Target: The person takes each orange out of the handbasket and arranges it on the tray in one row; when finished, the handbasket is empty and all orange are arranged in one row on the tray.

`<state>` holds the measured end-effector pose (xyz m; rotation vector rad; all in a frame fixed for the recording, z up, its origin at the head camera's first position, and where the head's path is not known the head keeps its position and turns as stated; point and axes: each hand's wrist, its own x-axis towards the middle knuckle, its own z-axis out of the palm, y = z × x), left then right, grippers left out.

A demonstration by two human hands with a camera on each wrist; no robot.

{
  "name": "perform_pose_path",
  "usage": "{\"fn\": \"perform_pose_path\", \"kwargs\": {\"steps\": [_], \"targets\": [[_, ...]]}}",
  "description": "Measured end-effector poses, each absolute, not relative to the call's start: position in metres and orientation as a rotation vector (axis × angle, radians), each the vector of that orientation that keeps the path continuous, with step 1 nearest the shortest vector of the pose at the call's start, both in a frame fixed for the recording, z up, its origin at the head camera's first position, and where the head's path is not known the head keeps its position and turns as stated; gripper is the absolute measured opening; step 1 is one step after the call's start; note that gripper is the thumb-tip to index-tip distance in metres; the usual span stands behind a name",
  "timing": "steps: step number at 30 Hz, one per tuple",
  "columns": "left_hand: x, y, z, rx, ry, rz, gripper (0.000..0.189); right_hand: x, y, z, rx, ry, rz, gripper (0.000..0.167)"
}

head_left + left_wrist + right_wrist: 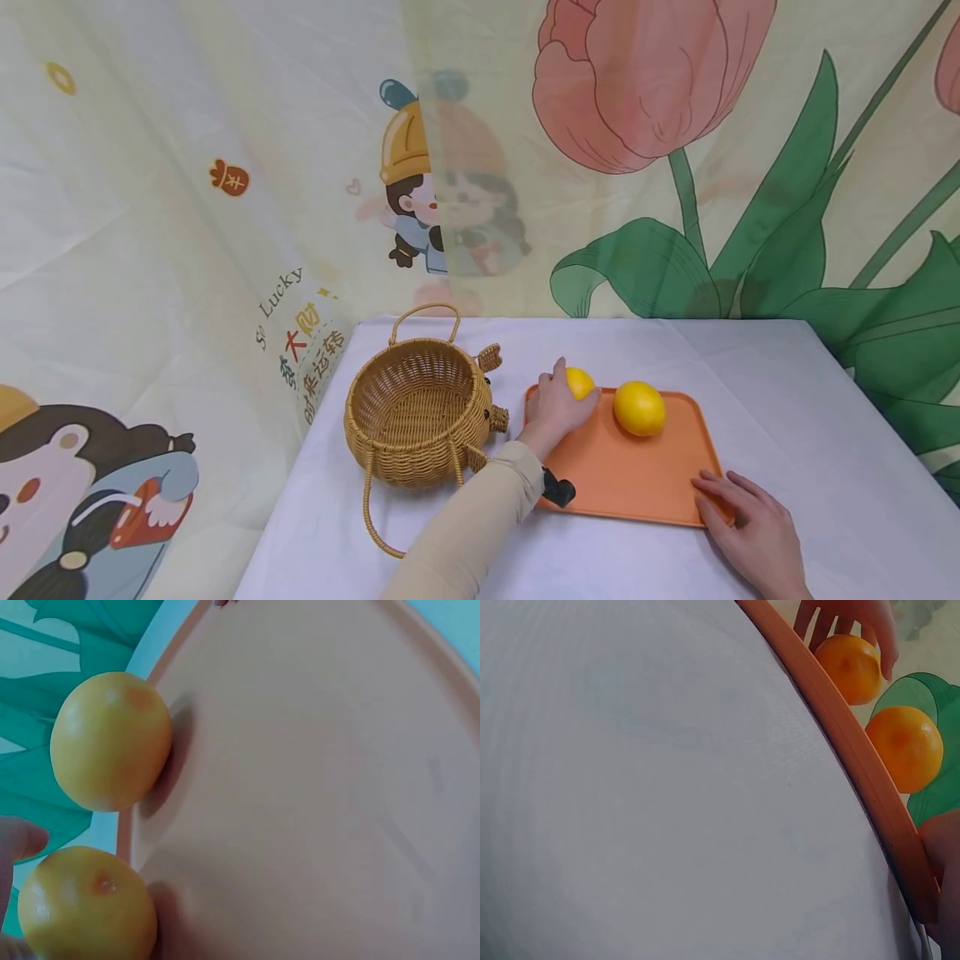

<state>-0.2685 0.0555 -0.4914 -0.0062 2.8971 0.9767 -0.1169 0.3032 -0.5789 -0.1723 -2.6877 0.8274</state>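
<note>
Two yellow-orange oranges sit on a flat orange tray (630, 475) near its far edge. My left hand (558, 404) reaches over the left orange (580, 382), its fingers spread behind and beside the fruit. In the left wrist view a fingertip (30, 838) shows close to that orange (86, 907); contact is hard to judge. The right orange (639, 408) stands a little apart, untouched. At the tray's near right corner my right hand (753, 529) holds the rim between thumb and fingers. The right wrist view shows the rim (840, 742) running to that hand (945, 847).
A round wicker basket (420, 408) with animal ears, a snout and raised handles stands left of the tray, its inside bare. A white cloth (750, 400) covers the table. Printed curtains (480, 167) hang behind and at the left.
</note>
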Motion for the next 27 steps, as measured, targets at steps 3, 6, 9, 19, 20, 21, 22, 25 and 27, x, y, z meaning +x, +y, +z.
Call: {"fn": "perform_pose_path", "kwargs": {"steps": [3, 6, 9, 19, 20, 21, 22, 25, 27], "targets": [[-0.269, 0.055, -0.492, -0.011, 2.898, 0.971, 0.087, -0.118, 0.303, -0.579, -0.173, -2.689, 0.826, 0.031], [-0.27, 0.055, -0.493, -0.01, 2.903, 0.965, 0.088, -0.119, 0.304, -0.58, -0.176, -2.695, 0.825, 0.031], [-0.271, 0.054, -0.493, -0.008, 2.911, 0.958, 0.088, -0.121, 0.303, -0.58, -0.18, -2.701, 0.826, 0.031], [-0.266, 0.047, -0.474, 0.051, 2.973, 0.899, 0.088, -0.124, 0.306, -0.58, -0.181, -2.735, 0.843, 0.037], [-0.263, 0.046, -0.469, 0.083, 2.991, 0.893, 0.089, -0.124, 0.307, -0.58, -0.191, -2.744, 0.853, 0.04], [-0.259, 0.045, -0.464, 0.119, 3.013, 0.884, 0.089, -0.123, 0.308, -0.579, -0.197, -2.751, 0.862, 0.042], [-0.254, 0.045, -0.459, 0.159, 3.037, 0.876, 0.089, -0.123, 0.309, -0.578, -0.198, -2.755, 0.876, 0.044], [-0.235, 0.04, -0.441, 0.298, 3.089, 0.851, 0.089, -0.123, 0.309, -0.569, -0.14, -2.746, 0.871, 0.047], [-0.22, 0.035, -0.429, 0.393, 3.122, 0.842, 0.088, -0.126, 0.305, -0.556, -0.049, -2.706, 0.838, 0.046]]}}
